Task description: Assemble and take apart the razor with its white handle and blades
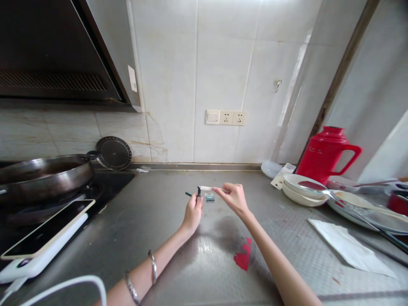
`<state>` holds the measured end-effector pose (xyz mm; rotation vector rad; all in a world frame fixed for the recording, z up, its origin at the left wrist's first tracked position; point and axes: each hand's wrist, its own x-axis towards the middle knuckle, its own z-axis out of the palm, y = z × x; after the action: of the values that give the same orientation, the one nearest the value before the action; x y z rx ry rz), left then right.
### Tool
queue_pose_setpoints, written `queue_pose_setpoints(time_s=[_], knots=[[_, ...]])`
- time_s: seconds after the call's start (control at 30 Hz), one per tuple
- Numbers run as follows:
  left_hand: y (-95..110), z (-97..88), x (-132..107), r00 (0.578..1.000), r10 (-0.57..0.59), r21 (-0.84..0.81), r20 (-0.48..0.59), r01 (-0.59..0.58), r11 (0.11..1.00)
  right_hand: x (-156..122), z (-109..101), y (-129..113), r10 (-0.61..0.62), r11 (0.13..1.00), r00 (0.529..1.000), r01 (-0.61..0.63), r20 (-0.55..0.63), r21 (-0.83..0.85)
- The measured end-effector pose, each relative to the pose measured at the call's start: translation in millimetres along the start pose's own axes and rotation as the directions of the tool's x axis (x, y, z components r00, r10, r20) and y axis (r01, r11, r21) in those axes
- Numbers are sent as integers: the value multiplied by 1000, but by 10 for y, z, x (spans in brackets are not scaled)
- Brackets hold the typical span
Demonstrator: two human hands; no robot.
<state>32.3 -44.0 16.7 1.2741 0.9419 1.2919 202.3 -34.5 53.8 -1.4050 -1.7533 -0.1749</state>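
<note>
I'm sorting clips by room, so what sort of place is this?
Most likely a home kitchen: a metal pan sits on a black cooktop beneath what looks like a range hood, and bowls are gathered near a red flask on the metal counter.

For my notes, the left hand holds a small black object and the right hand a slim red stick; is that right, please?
Not quite: the head view shows the right hand holding a slim white stick, not a red one.
</note>
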Motion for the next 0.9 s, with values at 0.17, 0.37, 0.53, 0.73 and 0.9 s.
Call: queue_pose_setpoints(time_s=[0.17, 0.37, 0.53, 0.73, 0.9], knots=[[-53, 31, -13, 1000, 1, 26, 7, -1, 1000, -22, 74, -91, -10, 999, 1000, 10, 7, 47], [-17, 6, 3, 1000, -26, -59, -17, 25, 998, -2, 32, 118, 45, 999, 999, -45, 10, 19], [-35, 27, -11, 998, -55, -35, -14, 55, 998, -32, 120, -28, 8, 996, 1000, -8, 5, 88], [9, 5, -4, 999, -22, -45, 24, 23, 999, -40, 117, 158, 86, 995, 996, -85, -6, 44], [11, -32, 34, 1000, -8, -59, 3, 8, 998, -10, 111, 229, 254, 944, 967, -254, 25, 211]])
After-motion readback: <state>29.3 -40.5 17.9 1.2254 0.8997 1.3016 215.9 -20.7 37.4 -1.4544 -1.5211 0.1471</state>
